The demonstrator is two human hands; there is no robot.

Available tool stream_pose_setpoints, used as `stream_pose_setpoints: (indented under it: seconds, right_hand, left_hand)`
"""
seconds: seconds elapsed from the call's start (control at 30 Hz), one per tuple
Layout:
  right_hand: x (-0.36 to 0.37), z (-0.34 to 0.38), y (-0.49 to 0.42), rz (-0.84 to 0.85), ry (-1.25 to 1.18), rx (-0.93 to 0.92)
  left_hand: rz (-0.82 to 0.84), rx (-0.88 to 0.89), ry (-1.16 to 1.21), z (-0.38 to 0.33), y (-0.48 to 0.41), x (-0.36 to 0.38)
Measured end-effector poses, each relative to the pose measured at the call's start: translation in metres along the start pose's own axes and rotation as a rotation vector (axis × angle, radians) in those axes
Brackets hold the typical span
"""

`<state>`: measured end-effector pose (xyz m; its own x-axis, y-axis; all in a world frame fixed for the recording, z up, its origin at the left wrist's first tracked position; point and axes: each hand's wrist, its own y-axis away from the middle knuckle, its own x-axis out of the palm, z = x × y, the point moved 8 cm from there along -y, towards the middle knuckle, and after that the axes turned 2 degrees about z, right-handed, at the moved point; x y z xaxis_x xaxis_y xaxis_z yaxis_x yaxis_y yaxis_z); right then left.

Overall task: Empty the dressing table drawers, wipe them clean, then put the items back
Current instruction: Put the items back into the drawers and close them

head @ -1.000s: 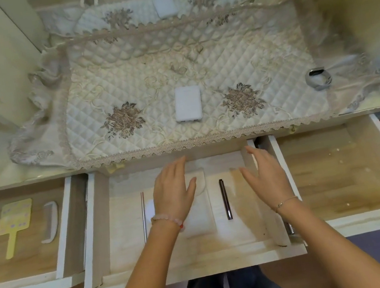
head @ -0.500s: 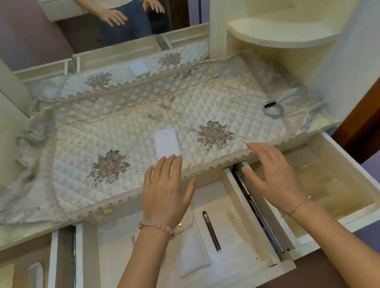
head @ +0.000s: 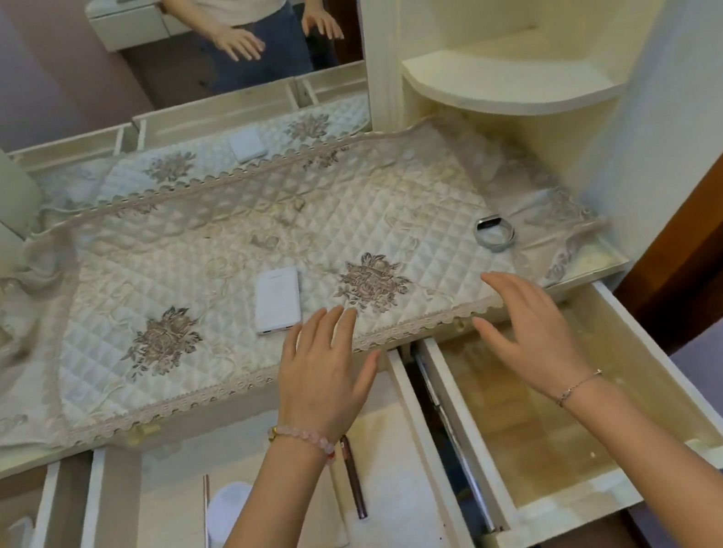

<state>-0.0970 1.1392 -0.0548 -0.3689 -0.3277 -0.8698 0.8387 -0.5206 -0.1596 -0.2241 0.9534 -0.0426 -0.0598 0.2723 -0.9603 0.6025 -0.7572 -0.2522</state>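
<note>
Drawers [head: 584, 506] are sitting open under the worktop's [head: 6, 459] front edge, pen [head: 353, 478] still inside. Left hand [head: 324, 377] and right hand [head: 531, 330], apart and empty, are rising from them over the cloth [head: 203, 263], so emptying looks unfinished.

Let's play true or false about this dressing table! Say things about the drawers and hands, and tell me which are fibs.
The flat white rectangular box lies on the quilted flowered cloth. True.
The left hand holds the slim dark pen. False: the pen lies in the open middle drawer; the hand holds nothing.
The grey wristband sits inside the right wooden drawer. False: it lies on the cloth.
The right hand has straight fingers and holds nothing. True.
</note>
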Motion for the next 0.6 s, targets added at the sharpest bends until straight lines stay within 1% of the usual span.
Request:
stream_pose_setpoints:
  seconds: [0.17, 0.27, 0.4, 0.5, 0.6]
  right_hand:
    - [-0.008, -0.046, -0.03, 0.067, -0.038, -0.046]
    - [-0.014, -0.077, -0.049, 0.122, -0.046, -0.056]
    - [-0.021, -0.109, -0.072, 0.145, -0.066, -0.082]
    - [-0.017, -0.132, -0.088, 0.172, -0.084, -0.057]
    - [-0.008, -0.16, -0.107, 0.196, -0.109, 0.023]
  left_hand:
    - [0.034, -0.097, -0.019, -0.036, -0.028, 0.025]
    - [0.011, -0.137, -0.011, -0.062, -0.05, 0.033]
    - [0.005, -0.159, -0.028, -0.088, -0.076, 0.045]
    - [0.027, -0.18, -0.036, -0.099, -0.091, 0.061]
    - [0.064, -0.194, -0.042, -0.107, -0.102, 0.077]
